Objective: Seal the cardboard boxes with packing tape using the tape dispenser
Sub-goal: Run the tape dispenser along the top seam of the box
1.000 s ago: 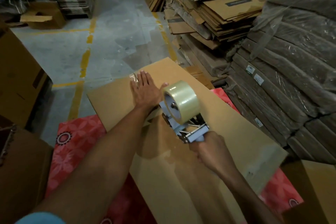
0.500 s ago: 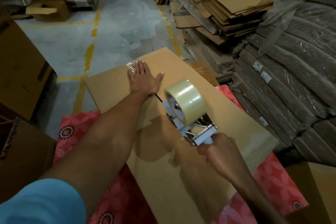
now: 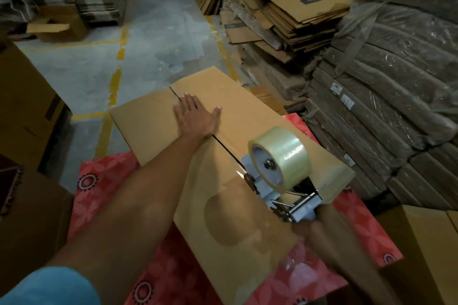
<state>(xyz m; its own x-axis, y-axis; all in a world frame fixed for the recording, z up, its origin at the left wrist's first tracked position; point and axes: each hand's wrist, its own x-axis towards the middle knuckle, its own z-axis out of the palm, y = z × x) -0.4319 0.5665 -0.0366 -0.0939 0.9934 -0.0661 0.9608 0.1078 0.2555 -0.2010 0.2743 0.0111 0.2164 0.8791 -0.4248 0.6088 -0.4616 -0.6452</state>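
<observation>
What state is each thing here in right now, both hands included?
cardboard box: flaps closed, lying on red mat.
left hand: flat, pressing on the box's seam.
tape dispenser: nose down on the seam.
tape roll: mounted on the dispenser.
right hand: gripping the dispenser's handle, blurred.

The left arm reaches straight forward, the left hand (image 3: 195, 116) flat, palm down, fingers straight and thumb spread, while the blurred right hand (image 3: 319, 226) curls round the tape dispenser (image 3: 277, 168) handle.

Right hand (image 3: 319, 226), gripping the tape dispenser (image 3: 280, 171) over the cardboard box (image 3: 148, 129), is motion-blurred. Box seam partly hidden under left hand (image 3: 195, 119).
</observation>
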